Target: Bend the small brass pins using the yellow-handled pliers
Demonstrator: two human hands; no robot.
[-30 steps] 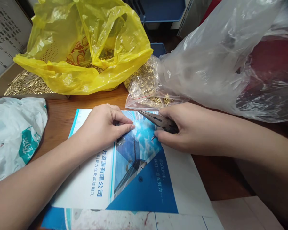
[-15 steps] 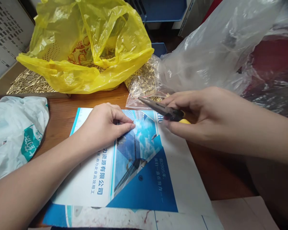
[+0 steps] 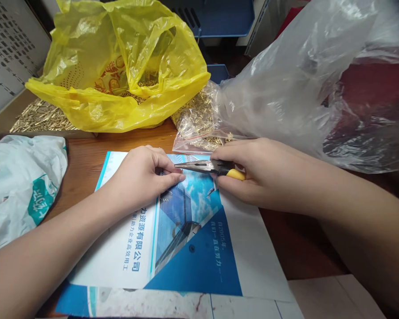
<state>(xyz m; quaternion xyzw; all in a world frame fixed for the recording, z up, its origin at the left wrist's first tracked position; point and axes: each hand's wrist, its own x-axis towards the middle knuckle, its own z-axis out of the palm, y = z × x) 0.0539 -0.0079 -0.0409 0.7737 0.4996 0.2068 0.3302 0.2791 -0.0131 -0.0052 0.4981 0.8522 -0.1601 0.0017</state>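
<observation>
My left hand (image 3: 149,170) rests over the blue and white printed sheet (image 3: 193,274), its thumb and forefinger pinched together. Whatever sits in that pinch is too small to make out. My right hand (image 3: 249,170) is closed around needle-nose pliers (image 3: 202,166) with black and yellow handles. The pliers' tips point left and lie at the left fingertips; whether they touch what is pinched there, I cannot tell.
A yellow plastic bag (image 3: 86,106) with small brass-coloured pieces stands behind. Beside it lies a clear zip bag (image 3: 199,126) of similar pieces. A box holds brass-coloured pins (image 3: 41,116) at back left. A white bag (image 3: 23,177) lies left, large clear plastic (image 3: 279,93) right.
My right hand has come left and down, and the pliers have swung level, their tips now at my left fingertips. My left hand has stayed in its pinch.
</observation>
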